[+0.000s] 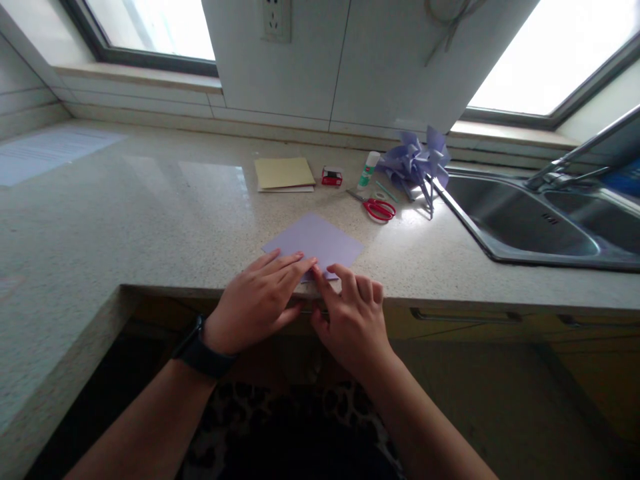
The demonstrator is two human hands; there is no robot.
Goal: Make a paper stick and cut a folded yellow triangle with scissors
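A square of light purple paper [317, 237] lies on the counter at its front edge, one corner pointing away from me. My left hand [260, 290] rests with outstretched fingers on the paper's near left part. My right hand [353, 307] presses its index fingertip on the paper near its close corner, beside the left fingertips; its other fingers are curled, with nothing visible in them. My hands hide the paper's near edges, so I cannot tell whether that corner is folded.
Behind the paper are a stack of yellow paper [284, 172], a small red box [331, 176], a glue stick [369, 169], red-handled scissors [377, 208] and purple paper pinwheels [413, 160]. A steel sink [500, 257] is at the right. Printed sheets [55, 152] lie far left.
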